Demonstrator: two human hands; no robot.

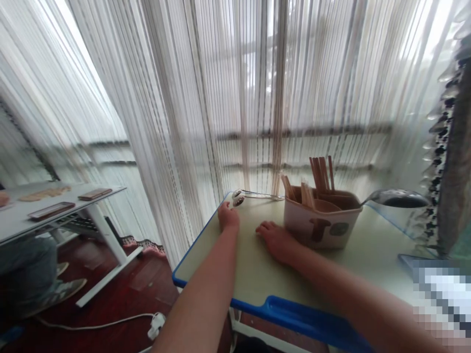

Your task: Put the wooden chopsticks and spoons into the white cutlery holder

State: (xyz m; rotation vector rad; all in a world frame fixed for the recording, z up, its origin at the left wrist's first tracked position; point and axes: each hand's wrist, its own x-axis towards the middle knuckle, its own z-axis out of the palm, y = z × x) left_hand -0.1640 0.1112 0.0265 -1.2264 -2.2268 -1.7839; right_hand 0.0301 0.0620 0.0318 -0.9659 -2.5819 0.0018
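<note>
Two shiny metal spoons (239,198) lie near the far left corner of the desk, their thin handles pointing right. My left hand (228,216) is just in front of the spoon bowls, fingers partly spread; whether they touch the metal is unclear. Palm down on the desktop, my right hand (276,239) has its fingers stretched out and holds nothing. Right beside it stands a pinkish utensil box (320,230) with brown chopsticks (322,174), pale wooden sticks (306,193) and a brown inner part. A large metal ladle (397,198) sticks out over the box's right side.
The pale desk (250,274) has a raised blue rim. Sheer curtains (206,98) hang behind it. On the left, a white table (22,206) holds flat trays, with another person's leg (29,274) below. A power strip (156,324) and cable lie on the floor.
</note>
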